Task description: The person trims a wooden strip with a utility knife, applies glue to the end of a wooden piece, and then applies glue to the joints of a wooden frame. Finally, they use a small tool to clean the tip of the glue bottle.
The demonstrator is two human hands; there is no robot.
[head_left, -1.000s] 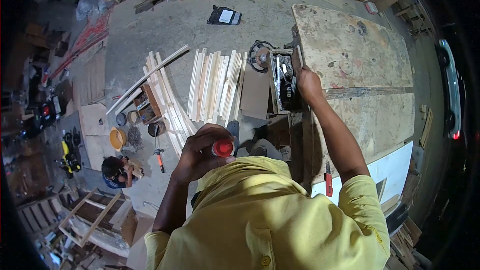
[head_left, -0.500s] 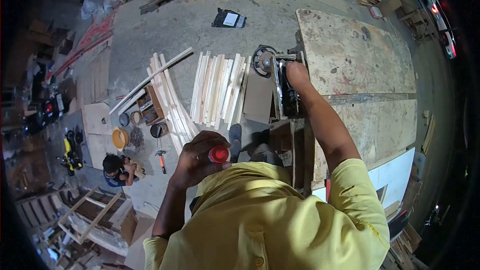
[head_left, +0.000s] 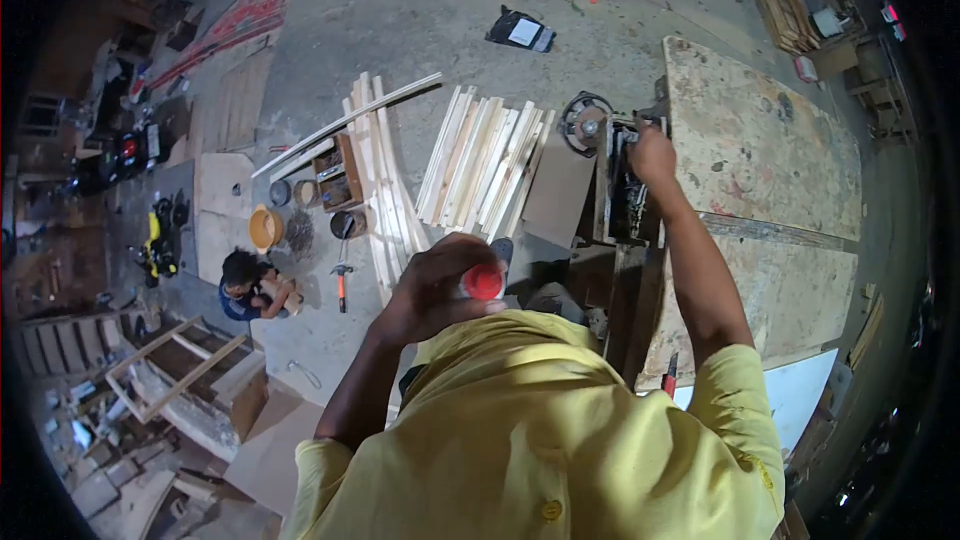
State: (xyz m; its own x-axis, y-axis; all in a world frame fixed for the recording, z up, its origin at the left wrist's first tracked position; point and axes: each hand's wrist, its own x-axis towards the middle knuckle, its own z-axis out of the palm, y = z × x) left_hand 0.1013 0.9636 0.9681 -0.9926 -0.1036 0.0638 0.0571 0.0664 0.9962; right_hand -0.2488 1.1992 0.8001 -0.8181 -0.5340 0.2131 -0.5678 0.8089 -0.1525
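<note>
My left hand (head_left: 435,285), in front of my yellow shirt, is wrapped round a red-capped bottle (head_left: 484,282) seen from above; its body is mostly hidden by the fingers. My right hand (head_left: 652,155) reaches forward to a dark metal machine (head_left: 628,190) fixed beside the worktable. Its fingers look curled at the machine's far end, and what they grip, if anything, is hidden. A round black wheel-like part (head_left: 586,124) sits at the machine's left side.
A worn plywood table (head_left: 760,140) lies on the right, with a red-handled tool (head_left: 670,375) near its close edge. Wood strips (head_left: 485,160) lie on the floor, near a hammer (head_left: 341,290) and an orange bowl (head_left: 265,228). Another person (head_left: 255,288) crouches at left.
The view has swung, so the scene sits further right and tilted. My right hand has shifted slightly toward the machine's far end. My left hand still holds the bottle.
</note>
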